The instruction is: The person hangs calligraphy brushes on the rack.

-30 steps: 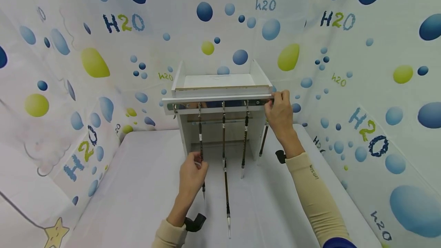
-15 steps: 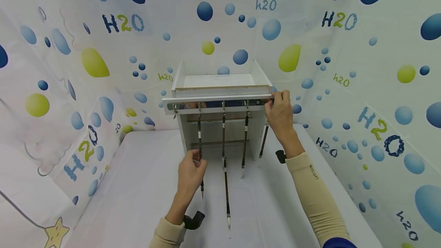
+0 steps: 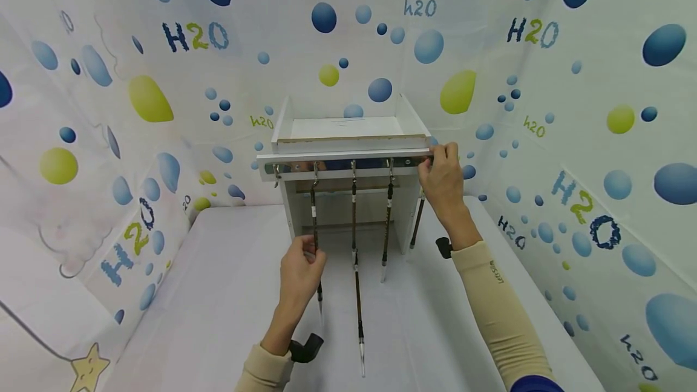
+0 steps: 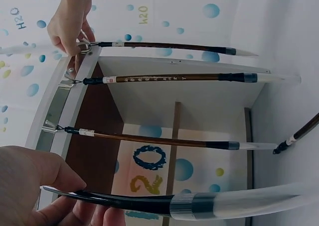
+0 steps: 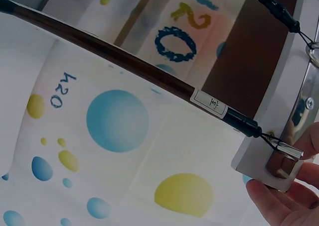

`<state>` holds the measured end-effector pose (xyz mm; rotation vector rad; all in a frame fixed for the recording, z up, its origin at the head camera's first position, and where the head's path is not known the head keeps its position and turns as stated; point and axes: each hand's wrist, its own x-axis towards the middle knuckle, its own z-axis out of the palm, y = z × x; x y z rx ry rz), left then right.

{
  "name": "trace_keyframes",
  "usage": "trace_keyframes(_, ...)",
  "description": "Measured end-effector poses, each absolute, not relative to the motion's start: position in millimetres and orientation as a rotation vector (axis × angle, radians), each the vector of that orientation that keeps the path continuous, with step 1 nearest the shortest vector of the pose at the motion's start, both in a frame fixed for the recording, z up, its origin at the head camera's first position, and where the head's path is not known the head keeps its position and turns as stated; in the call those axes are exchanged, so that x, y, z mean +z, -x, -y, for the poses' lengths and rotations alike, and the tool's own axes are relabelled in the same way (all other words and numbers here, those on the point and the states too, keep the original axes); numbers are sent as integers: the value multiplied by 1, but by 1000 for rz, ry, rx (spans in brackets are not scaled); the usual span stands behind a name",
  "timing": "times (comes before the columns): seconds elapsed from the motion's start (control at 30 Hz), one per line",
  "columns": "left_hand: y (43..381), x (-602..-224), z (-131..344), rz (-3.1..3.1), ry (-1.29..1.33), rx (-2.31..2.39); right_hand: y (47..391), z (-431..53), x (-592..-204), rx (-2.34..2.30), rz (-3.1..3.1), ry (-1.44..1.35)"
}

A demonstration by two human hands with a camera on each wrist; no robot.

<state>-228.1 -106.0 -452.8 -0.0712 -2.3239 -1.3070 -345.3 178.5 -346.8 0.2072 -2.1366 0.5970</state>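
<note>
With thumb and fingers, my left hand (image 3: 302, 271) pinches the handle of a writing brush (image 3: 314, 216) that hangs from the second hook of a metal hook rail (image 3: 337, 166). In the left wrist view the brush's dark handle (image 4: 139, 202) and pale bristles (image 4: 259, 202) are large and near. My right hand (image 3: 442, 183) grips the right end of the rail's white board (image 5: 261, 169), beside the loop of the rightmost brush (image 5: 124, 61). Two more brushes hang between, the middle brush (image 3: 354, 210) and another brush (image 3: 388, 216).
A further brush (image 3: 358, 301) lies on the white tabletop (image 3: 229, 295). The rail belongs to a white shelf unit (image 3: 404, 222) with a raised tray-like top (image 3: 348, 129). A hook (image 3: 276, 174) at the far left bears no brush. Patterned sheets (image 3: 163, 77) enclose the table.
My left hand has shifted slightly to the left, and the held brush has swung a little left with it. The right hand stays at the rail's end.
</note>
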Motion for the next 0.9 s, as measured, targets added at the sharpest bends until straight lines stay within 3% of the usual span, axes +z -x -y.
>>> trace_keyframes(0.9, 232, -448, 109, 2345, 25, -1333, 341, -178, -346, 596, 2121, -216)
